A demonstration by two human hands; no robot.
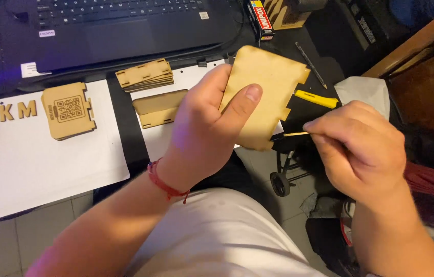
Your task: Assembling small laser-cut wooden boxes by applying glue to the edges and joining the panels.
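My left hand (204,131) grips a flat tan wooden panel (263,87) with notched tabs on its right edge, thumb pressed on its face. My right hand (360,149) pinches a thin wooden stick (295,134) whose tip touches the panel's lower right edge. A red thread bracelet (163,184) circles my left wrist. A yellow tube-shaped tool (317,99) lies just behind the panel's right edge.
A dark laptop (125,25) sits at the top. White paper sheets (37,159) carry stacks of cut wooden panels (145,74), one engraved with a square code (67,110), and two wooden letters (18,110). A small glue box (261,19) and a pencil (310,64) lie beyond.
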